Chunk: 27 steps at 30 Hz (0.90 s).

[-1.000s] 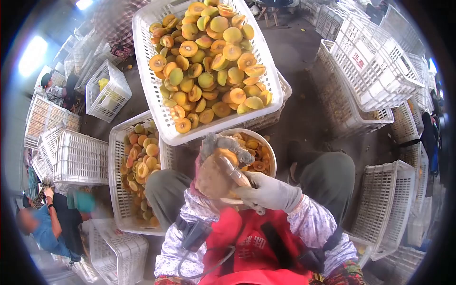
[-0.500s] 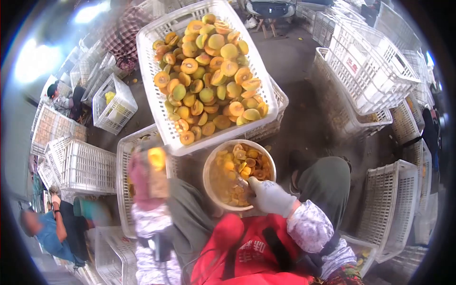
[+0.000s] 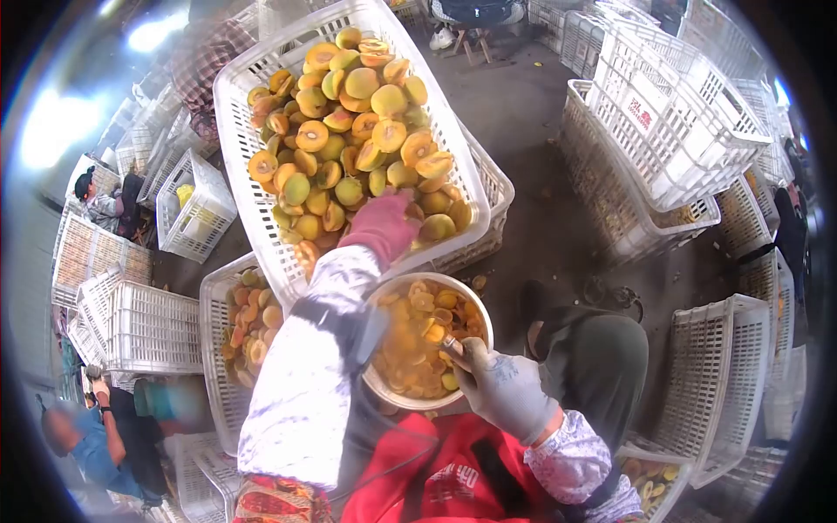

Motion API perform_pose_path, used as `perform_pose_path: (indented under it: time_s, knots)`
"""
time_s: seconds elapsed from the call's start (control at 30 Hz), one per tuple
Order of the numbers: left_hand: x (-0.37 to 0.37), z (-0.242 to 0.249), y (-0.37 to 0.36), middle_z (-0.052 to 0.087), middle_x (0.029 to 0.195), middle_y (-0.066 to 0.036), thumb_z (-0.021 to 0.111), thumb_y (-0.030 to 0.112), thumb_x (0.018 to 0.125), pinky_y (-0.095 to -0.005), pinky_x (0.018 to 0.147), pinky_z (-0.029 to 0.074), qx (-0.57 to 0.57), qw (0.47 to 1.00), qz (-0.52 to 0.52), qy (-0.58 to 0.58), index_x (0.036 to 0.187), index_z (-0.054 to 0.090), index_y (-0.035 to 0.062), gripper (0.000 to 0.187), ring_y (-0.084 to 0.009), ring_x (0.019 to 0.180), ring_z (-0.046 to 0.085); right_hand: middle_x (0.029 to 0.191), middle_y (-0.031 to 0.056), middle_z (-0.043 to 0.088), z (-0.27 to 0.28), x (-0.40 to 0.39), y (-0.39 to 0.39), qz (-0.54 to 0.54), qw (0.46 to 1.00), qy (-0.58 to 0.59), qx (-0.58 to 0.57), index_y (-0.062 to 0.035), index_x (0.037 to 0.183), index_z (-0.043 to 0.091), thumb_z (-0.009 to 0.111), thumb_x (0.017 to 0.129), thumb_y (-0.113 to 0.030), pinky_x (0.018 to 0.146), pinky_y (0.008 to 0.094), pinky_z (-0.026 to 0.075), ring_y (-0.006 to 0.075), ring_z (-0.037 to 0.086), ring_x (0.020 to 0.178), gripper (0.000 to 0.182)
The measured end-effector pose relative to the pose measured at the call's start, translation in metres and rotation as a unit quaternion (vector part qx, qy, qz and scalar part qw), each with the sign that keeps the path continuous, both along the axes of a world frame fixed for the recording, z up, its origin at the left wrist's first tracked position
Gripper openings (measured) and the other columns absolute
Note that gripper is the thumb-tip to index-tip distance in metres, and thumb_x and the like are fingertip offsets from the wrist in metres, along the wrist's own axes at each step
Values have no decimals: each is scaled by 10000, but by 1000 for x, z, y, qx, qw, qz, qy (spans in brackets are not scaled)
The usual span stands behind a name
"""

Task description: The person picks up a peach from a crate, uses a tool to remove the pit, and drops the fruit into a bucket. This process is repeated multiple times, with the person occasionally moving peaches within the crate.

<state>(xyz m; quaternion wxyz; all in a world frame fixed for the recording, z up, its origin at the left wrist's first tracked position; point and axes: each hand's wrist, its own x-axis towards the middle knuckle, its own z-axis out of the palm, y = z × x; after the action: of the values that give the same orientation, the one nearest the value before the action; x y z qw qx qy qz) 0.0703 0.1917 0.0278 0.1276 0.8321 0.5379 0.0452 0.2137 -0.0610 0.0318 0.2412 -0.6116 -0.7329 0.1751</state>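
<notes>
A white basket [image 3: 228, 131] at top centre holds a heap of halved orange and green fruits [image 3: 344, 131]. My left hand [image 3: 384, 228], in a pink glove, reaches onto the fruits at the basket's near side; its fingertips are hidden among them. Below that basket stands a round white bucket [image 3: 486, 324] with fruit pieces [image 3: 423, 336] in it. Over the bucket's right part, my right hand [image 3: 506, 388], in a pale grey glove, is closed around a small metal tool [image 3: 452, 345].
At lower left, a white basket [image 3: 209, 349] holds more halves. Stacked white crates [image 3: 663, 131] stand at upper right, others [image 3: 153, 327] at left. A person in blue [image 3: 100, 453] sits at far left. A crate of fruit [image 3: 649, 479] is at lower right.
My left hand has moved from above the left basket, where an orange piece was at it, up and right onto the heaped fruits. My right hand still holds the tool at the bucket.
</notes>
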Motion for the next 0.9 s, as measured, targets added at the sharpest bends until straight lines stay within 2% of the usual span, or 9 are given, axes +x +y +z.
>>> perform_pose_path:
  time_s: [0.07, 0.13, 0.2, 0.3, 0.43, 0.47, 0.53, 0.67, 0.9]
  knots:
    - [11, -8, 1, 533, 1310, -190, 606, 315, 842, -399, 1036, 397, -4, 998, 6, 57, 1288, 556, 92, 501, -350, 1200, 517, 661, 87, 617, 6, 4, 0, -9, 1000, 11, -4, -99, 997, 556, 625, 877, -199, 492, 367, 493, 247, 647, 568, 171]
    - [1, -18, 6, 597, 1195, -200, 662, 303, 797, -391, 1007, 419, 43, 999, -7, -22, 1222, 600, 54, 497, -357, 1139, 559, 663, 89, 619, 9, 5, 3, -20, 999, 21, -20, -98, 993, 554, 633, 873, -203, 492, 368, 493, 250, 647, 570, 178]
    - [-21, 7, -11, 589, 1200, -182, 650, 273, 817, -390, 979, 443, 17, 997, 38, -65, 1157, 634, 65, 399, -353, 1120, 559, 665, 91, 620, 11, 7, 5, -30, 999, 30, -30, -97, 988, 552, 640, 869, -207, 492, 369, 493, 253, 648, 572, 184]
    - [-86, 42, -48, 605, 1041, -166, 642, 225, 801, -419, 882, 483, 141, 984, 26, -107, 1096, 660, 64, 336, -352, 968, 604, 670, 96, 623, 14, 8, -1, -22, 998, 59, 5, -88, 1049, 515, 602, 882, -195, 456, 403, 453, 269, 632, 550, 218]
    - [-160, 101, -88, 598, 1051, -154, 626, 223, 813, -434, 869, 479, 171, 954, 102, 223, 1130, 634, 67, 354, -326, 986, 600, 685, 96, 633, 22, 5, -4, -22, 997, 74, -2, -87, 1015, 542, 646, 856, -219, 495, 380, 483, 270, 647, 582, 232]
    - [-159, 108, -89, 598, 1051, -154, 626, 223, 813, -434, 869, 479, 172, 954, 103, 224, 1130, 634, 67, 354, -326, 986, 600, 686, 90, 628, 22, 3, -4, -28, 997, 66, 11, -83, 1030, 560, 683, 835, -234, 517, 355, 494, 260, 650, 590, 276]
    - [-146, 114, -84, 595, 1077, -146, 636, 240, 816, -431, 865, 482, 248, 953, 121, 128, 1154, 617, 82, 373, -317, 997, 598, 687, 89, 630, 24, 3, -3, -20, 998, 64, 1, -82, 1019, 564, 682, 833, -225, 514, 353, 495, 258, 651, 590, 263]
    - [-45, 89, -45, 587, 1152, -164, 655, 280, 810, -415, 935, 465, 175, 979, -28, -104, 1167, 612, 69, 418, -344, 1056, 583, 704, 90, 641, 18, 8, -3, -27, 996, 65, 47, -82, 1001, 579, 674, 834, -186, 505, 351, 500, 252, 656, 596, 218]
    - [75, 20, 14, 585, 1160, -220, 647, 250, 798, -427, 877, 499, 152, 987, 12, 58, 1211, 556, 57, 464, -385, 1034, 600, 767, 119, 662, 27, 27, -3, -56, 995, 80, 15, -78, 1036, 580, 663, 845, -145, 550, 358, 519, 270, 668, 658, 219]
